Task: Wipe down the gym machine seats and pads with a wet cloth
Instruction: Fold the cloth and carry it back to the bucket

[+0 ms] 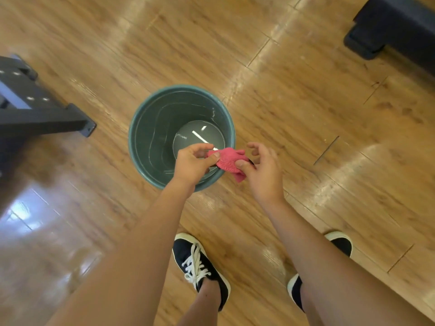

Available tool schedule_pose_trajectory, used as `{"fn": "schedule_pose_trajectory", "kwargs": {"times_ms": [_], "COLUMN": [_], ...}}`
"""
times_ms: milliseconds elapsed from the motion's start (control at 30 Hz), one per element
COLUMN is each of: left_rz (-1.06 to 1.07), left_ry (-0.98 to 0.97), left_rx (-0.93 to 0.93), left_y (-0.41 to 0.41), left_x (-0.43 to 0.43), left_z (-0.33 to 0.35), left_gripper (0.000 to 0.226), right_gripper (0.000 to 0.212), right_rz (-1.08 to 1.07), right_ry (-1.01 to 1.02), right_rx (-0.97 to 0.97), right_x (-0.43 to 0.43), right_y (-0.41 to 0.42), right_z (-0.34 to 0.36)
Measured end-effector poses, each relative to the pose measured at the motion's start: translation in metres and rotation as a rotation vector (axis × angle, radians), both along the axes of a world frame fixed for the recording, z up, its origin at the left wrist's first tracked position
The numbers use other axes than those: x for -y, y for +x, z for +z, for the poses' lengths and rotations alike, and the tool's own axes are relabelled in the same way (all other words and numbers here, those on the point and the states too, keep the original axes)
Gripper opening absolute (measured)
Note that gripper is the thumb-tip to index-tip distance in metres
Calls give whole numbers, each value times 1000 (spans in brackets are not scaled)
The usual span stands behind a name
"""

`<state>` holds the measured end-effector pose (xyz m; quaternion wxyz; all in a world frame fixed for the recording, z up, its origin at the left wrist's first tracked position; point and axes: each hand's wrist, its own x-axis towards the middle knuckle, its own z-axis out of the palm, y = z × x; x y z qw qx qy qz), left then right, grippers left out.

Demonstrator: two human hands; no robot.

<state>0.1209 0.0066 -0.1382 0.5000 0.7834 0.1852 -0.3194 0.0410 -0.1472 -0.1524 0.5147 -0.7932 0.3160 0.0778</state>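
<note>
Underfoot, glossy wood-plank floor [306, 102] all the way out, window light glaring off it at the near left. Two dark sneakers with white soles planted on it: left shoe [200, 267] with white laces in full view, right shoe [342, 243] half hidden behind the forearm. Farther out, a black steel machine frame [47, 114] sits at the left edge, and a dark padded base [388, 27] stands in the far right corner. Centre stage, a green bucket [141, 114] upright on the floor, water [160, 137] in it, rippling and throwing back a bright strip of light. Now the hands, held above the bucket's near right rim: a pink cloth [227, 161] bunched between them. Left hand [191, 162] pinches its left end, thumb on top. Right hand [263, 170] has its thumb pressed on the right end, upper fingers curled loose above. One corner of the cloth dangles past the rim, over the floor.
</note>
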Motion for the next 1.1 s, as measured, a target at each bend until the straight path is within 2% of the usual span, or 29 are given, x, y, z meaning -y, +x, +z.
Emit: {"fn": "schedule_pose_trajectory", "kwargs": {"times_ms": [167,367,533,800,1000,1100], "left_rz": [-130,-147,-2,108,-81,-138], "left_ry": [45,88,19,13,110,117], "left_rx": [168,291,174,252,191,204], "left_y": [-6,-18,-18,-14,-23,-22], "left_x": [-1,5,7,-3,-6,-2], "left_z": [11,11,19,23,7,4], "left_gripper": [24,25,21,28,19,22], "right_gripper": [41,43,51,41,31,31], "right_rz": [189,195,126,178,187,209], "right_ry": [-71,-2,85,38,56,68], "right_rx": [170,170,73,130,99,100], "right_x": [-3,-3,0,-2,-2,0], "right_y": [-10,-14,-13,-3,2,2], "right_z": [12,22,18,26,21,19]}}
